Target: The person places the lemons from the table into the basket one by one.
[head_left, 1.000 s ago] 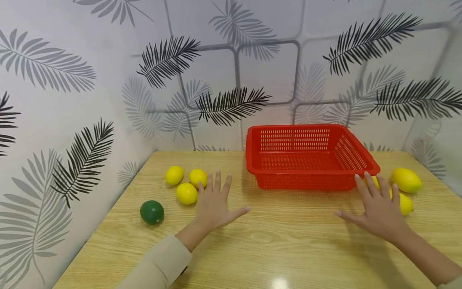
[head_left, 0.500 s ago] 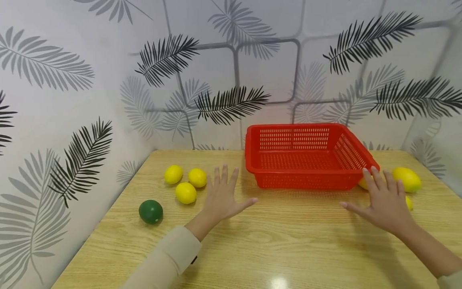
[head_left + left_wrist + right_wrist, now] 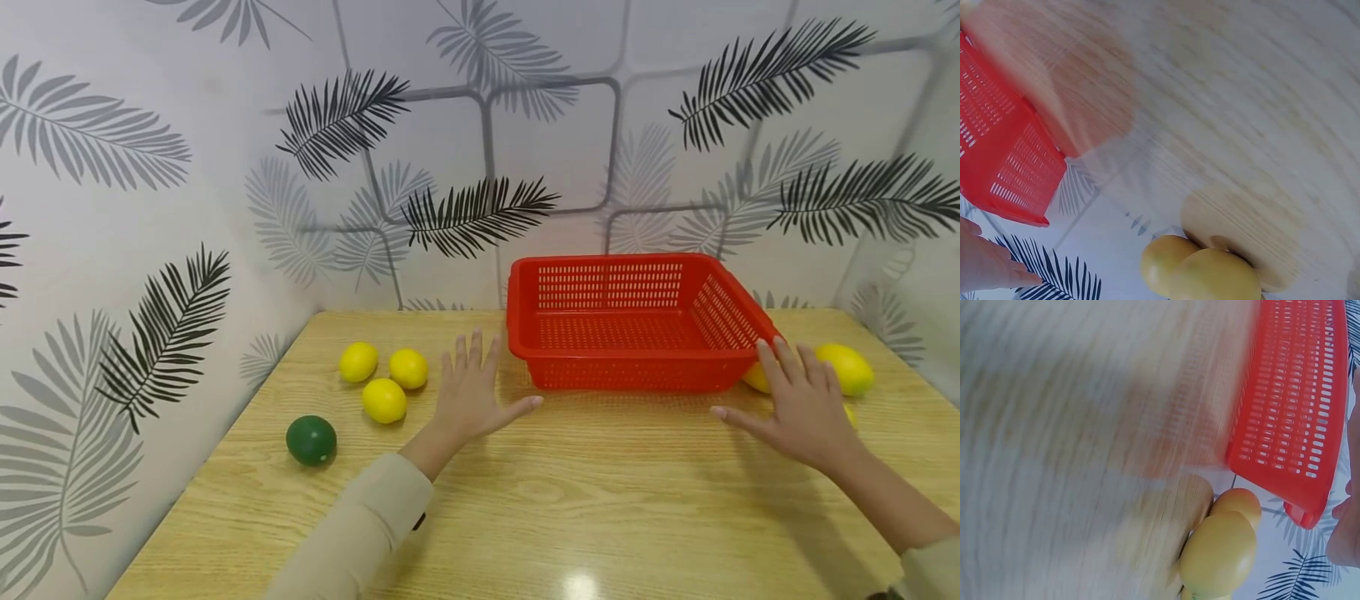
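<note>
My left hand (image 3: 468, 396) hovers above the table with fingers spread straight, between three lemons and the basket, holding nothing. The lemons (image 3: 384, 401) lie grouped to its left, with a dark green oval fruit (image 3: 311, 440) nearer the front. The red plastic basket (image 3: 630, 371) has slotted walls and nothing inside. At its front right corner is my right hand (image 3: 806, 417), also spread and holding nothing; I cannot tell whether its fingertips touch the rim. Beyond that hand lies a yellow fruit with a greenish tip (image 3: 846, 369). Other yellow fruits (image 3: 1217, 553) beside it are partly hidden by the hand.
A light wood-grain table (image 3: 570, 500) bears everything. Behind it stands a pale wall (image 3: 450, 275) with a leaf pattern, close to the basket's back. Another patterned wall (image 3: 150, 250) runs along the table's left edge.
Both hands have shifted right and slightly forward, fingers still spread. The left hand has moved off the lemons toward the basket. Basket and fruits stay in place; the head view shifts slightly.
</note>
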Demonstrator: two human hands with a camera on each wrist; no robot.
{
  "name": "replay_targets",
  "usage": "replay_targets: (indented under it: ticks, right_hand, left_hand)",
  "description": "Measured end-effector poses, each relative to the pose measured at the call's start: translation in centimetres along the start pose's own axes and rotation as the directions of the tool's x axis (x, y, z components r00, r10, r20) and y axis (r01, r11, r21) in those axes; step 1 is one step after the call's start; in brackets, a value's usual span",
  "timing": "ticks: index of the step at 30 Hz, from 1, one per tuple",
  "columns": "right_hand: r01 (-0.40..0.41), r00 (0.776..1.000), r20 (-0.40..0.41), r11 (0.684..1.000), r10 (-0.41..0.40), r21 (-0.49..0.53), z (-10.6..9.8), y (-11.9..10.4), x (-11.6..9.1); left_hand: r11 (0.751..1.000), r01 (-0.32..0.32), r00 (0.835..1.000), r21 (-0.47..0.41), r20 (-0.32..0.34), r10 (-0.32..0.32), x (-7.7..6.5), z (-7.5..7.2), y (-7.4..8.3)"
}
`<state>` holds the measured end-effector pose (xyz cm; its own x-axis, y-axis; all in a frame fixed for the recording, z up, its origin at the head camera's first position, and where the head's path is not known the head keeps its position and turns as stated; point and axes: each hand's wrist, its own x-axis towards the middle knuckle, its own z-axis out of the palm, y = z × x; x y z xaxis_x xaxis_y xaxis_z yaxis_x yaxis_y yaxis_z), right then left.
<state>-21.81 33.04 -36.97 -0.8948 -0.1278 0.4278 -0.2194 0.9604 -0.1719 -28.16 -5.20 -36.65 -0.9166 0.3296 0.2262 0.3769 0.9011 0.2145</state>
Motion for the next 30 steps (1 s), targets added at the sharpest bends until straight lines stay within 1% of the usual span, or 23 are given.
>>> replay_targets:
  ticks: [9, 11, 14, 19, 26, 30]
  right_hand:
    - [0.011, 1.000, -0.015, 1.000, -0.010, 0.028, 0.2, 0.6, 1.0]
    - [0.020, 0.999, -0.027, 0.999, -0.019, 0.038, 0.3, 0.8, 1.2]
    - [0.028, 0.999, -0.026, 0.998, -0.027, 0.060, 0.4, 1.2, 1.6]
    - [0.013, 1.000, 0.020, 0.996, -0.015, 0.088, 0.2, 1.8, 2.1]
    - [-0.016, 0.999, 0.050, 0.993, 0.010, 0.115, 0.1, 1.9, 3.2]
    - [-0.029, 0.996, 0.087, 0.992, 0.018, 0.126, 0.1, 2.0, 3.5]
  left_hand:
    - [0.999, 0.015, 1.000, -0.043, 0.010, -0.014, 1.6, 0.0, 0.7]
    - [0.999, 0.012, 1.000, -0.042, 0.012, -0.011, 1.9, -0.1, 0.9]
    - [0.999, 0.000, 1.000, -0.049, 0.019, 0.001, 2.2, -0.2, 1.2]
    - [0.999, -0.015, 1.000, -0.053, 0.025, 0.016, 2.7, -0.3, 1.7]
    - [0.999, -0.001, 1.000, -0.041, 0.021, 0.001, 3.6, -0.1, 1.8]
    - [0.999, -0.002, 1.000, -0.040, 0.022, 0.003, 3.9, -0.1, 1.8]
